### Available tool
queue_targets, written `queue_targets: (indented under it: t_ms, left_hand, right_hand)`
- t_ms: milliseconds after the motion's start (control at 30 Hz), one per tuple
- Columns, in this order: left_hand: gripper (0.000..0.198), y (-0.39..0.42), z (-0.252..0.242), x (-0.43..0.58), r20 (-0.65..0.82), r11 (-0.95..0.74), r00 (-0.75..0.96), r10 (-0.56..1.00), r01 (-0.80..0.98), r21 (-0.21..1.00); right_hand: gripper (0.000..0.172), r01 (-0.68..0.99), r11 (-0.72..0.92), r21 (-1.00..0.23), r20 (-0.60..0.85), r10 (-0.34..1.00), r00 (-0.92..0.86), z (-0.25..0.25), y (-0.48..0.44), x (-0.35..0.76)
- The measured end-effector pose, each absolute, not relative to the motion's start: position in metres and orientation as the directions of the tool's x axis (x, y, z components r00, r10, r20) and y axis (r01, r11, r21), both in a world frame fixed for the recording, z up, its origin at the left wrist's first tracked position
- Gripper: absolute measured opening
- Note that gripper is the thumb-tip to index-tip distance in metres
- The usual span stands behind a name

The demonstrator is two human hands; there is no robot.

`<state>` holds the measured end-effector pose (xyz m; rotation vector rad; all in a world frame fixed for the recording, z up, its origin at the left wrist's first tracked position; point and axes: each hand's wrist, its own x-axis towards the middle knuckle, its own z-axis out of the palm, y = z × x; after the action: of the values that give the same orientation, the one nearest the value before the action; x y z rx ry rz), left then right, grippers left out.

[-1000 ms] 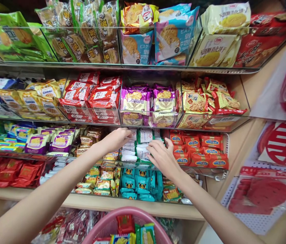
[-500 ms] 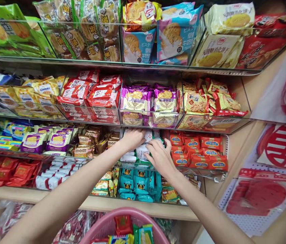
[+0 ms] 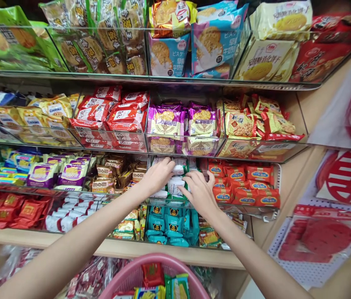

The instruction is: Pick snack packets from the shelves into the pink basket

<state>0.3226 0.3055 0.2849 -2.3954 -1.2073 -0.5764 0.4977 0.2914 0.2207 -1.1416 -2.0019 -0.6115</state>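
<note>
My left hand (image 3: 160, 176) reaches into the glass-fronted compartment of white-and-green snack packets, its fingers bent and close together at a white snack packet (image 3: 180, 167). How firmly it grips is partly hidden. Beside it, my right hand (image 3: 200, 189) has its fingers spread, with the tips at the right side of another white packet (image 3: 176, 187). Orange-red snack packets (image 3: 240, 185) fill the compartment just right of that hand. Brown-wrapped snacks (image 3: 103, 178) lie to the left of my left hand.
A pink plastic basket (image 3: 158, 258) holding several packets stands below the shelves. A glass shelf of purple packets (image 3: 167, 122) overhangs my hands. Teal packets (image 3: 173, 224) fill the row beneath. Red decorations (image 3: 327, 238) hang on the right.
My left fingers have shifted slightly left and down, and the white packet by them now lies turned more sideways. My right hand has barely moved, still beside the white packets.
</note>
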Motion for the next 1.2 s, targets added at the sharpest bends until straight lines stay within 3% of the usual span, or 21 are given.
queue_targets:
  t_ms: [167, 233, 300, 467, 633, 800, 1067, 1133, 1200]
  left_hand:
    - [0.016, 0.283, 0.275, 0.313, 0.71, -0.703, 0.417, 0.568, 0.694, 0.155]
    - [0.023, 0.274, 0.27, 0.312, 0.711, -0.752, 0.397, 0.58, 0.596, 0.28]
    - [0.029, 0.27, 0.267, 0.312, 0.663, -0.762, 0.44, 0.605, 0.56, 0.325]
    - [0.019, 0.273, 0.261, 0.307, 0.55, -0.727, 0.541, 0.636, 0.66, 0.192]
    - [0.039, 0.276, 0.262, 0.305, 0.507, -0.733, 0.607, 0.612, 0.675, 0.077]
    - [0.043, 0.271, 0.269, 0.313, 0.412, -0.651, 0.645, 0.644, 0.744, -0.148]
    - [0.024, 0.27, 0.288, 0.333, 0.293, -0.561, 0.59, 0.752, 0.807, -0.184]
    - [0.02, 0.272, 0.291, 0.337, 0.271, -0.549, 0.58, 0.768, 0.814, -0.189]
    - [0.019, 0.274, 0.291, 0.338, 0.285, -0.551, 0.575, 0.767, 0.818, -0.164]
  right_hand:
    - [0.02, 0.88, 0.471, 0.063, 0.794, 0.511, -0.33, 0.221, 0.292, 0.499]
    - [0.02, 0.887, 0.455, 0.084, 0.783, 0.52, -0.341, 0.222, 0.292, 0.5]
    - [0.019, 0.89, 0.442, 0.113, 0.763, 0.535, -0.363, 0.224, 0.293, 0.501]
    - [0.017, 0.889, 0.413, 0.2, 0.749, 0.521, -0.41, 0.229, 0.292, 0.505]
    - [0.02, 0.897, 0.405, 0.177, 0.719, 0.57, -0.399, 0.231, 0.288, 0.508]
    - [0.04, 0.891, 0.436, 0.13, 0.694, 0.601, -0.396, 0.228, 0.279, 0.515]
    - [0.069, 0.866, 0.498, 0.054, 0.648, 0.643, -0.41, 0.224, 0.263, 0.513]
    - [0.068, 0.857, 0.514, 0.023, 0.659, 0.637, -0.4, 0.225, 0.262, 0.512]
    - [0.057, 0.843, 0.538, -0.003, 0.663, 0.633, -0.401, 0.224, 0.263, 0.512]
